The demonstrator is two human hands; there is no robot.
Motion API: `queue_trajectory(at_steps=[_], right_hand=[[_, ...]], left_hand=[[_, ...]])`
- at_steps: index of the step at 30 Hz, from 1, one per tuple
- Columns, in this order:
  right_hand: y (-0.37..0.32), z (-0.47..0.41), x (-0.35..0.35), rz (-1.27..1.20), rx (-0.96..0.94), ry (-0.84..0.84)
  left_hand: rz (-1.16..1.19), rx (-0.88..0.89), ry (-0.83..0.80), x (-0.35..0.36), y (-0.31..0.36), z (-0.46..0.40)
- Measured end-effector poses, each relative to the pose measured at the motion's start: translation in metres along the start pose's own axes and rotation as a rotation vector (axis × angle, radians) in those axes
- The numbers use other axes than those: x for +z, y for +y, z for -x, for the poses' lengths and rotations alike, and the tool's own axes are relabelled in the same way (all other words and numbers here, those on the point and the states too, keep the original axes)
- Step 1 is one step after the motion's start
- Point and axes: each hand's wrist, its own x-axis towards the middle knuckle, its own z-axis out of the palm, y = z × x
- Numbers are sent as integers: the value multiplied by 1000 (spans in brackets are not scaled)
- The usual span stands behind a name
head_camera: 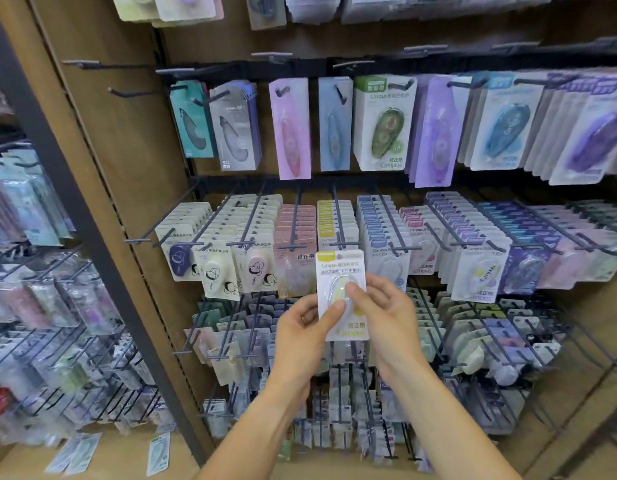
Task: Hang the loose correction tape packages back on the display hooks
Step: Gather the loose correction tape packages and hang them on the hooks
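**Both hands grip one yellow-topped package before the hooks**

Left hand [301,329] and right hand [383,308] are both closed on a single white card package with a yellow top band and a clear blister [341,292]. The package is held upright in front of the display, and each thumb is pressed on the blister. Its top edge is found just below the tip of a long black wire hook [338,220], on which a row of matching yellow-banded packages [331,216] is hung.

Little free room is left around the package: full hooks are placed close on both sides, and the lower rows are found directly behind the hands. At the upper left, two bare black hooks [127,92] are seen against the brown wooden side panel [120,150].

Three loose packages [158,453] are counted on the brown shelf at the bottom left. Two are blurred, and one is partly cut off by the frame edge.

The upper row of packages [199,8] is cut off by the top edge. The neighbouring rack on the left [40,306] is too blurred to be read.
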Motion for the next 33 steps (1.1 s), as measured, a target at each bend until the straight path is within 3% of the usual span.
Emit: queue_trajectory(at_steps=[12,17,22,26,28,33], right_hand=[[8,-29,6,51,-32,104],[13,-55,22,159,-8,245],[23,-57,19,337,51,297],[49,-22,-12,509,53,222],[78,5,-33,650,61,100],[191,76,-89,1005,285,-299]], left_hand=[[-104,24,60,9,-3,-24],[-289,-134,189,8,-12,-46],[-347,-238,181,0,-32,-51],[-496,-317,109,-38,-55,-16],[-606,-388,102,-75,-79,13],[-865,-649,293,-174,-152,132]])
